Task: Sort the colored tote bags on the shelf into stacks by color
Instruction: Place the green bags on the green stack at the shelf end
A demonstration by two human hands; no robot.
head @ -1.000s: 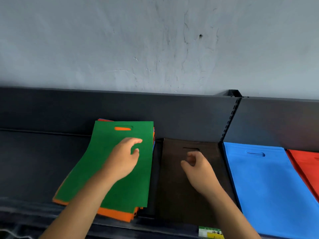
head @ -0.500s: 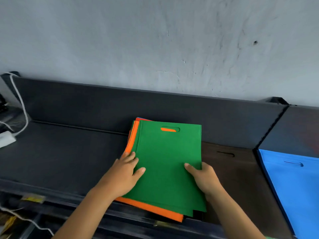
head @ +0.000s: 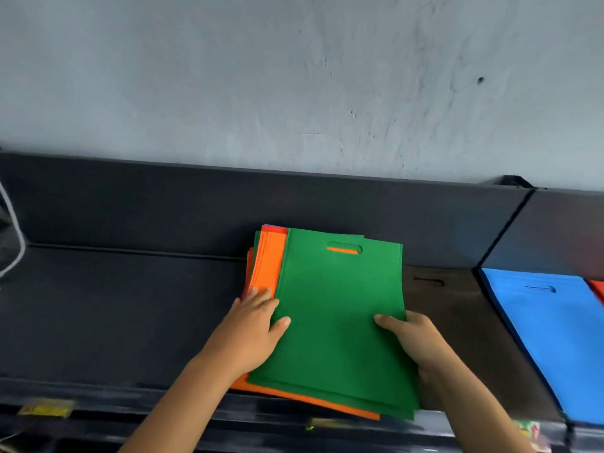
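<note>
Two hands are on the mixed pile, and we're right in the thick of the sorting. Our right hand (head: 413,341) pinches the right edge of the green bag (head: 340,318), thumb on top and fingers curled underneath it. Our left hand (head: 253,331) lies flat with straight fingers on the orange bag (head: 266,266) just below, thumb resting on the green one's left edge, pinning the pile down.

That pile (head: 261,243) sits mid-shelf, its back edge near the shelf's rear wall and its front corner hanging over the shelf's front edge. Green on top, at least one more green layer peeking out at the front, orange under that, and slivers of red and blue at the back left corner. So there's plenty left to separate.

What looks done? To the right we have a brown bag (head: 457,308) lying flat, touching the pile's right side and partly under it, then past the shelf divider a blue stack (head: 555,328), and a red one (head: 598,289) just clipping the right edge of the view. How many bags each holds we cannot tell.

No green stack or orange stack is visible yet. The shelf (head: 114,305) is bare to the left of the pile, which we judge the likely home for them. We reckon the task is roughly midway, with green next to go.
</note>
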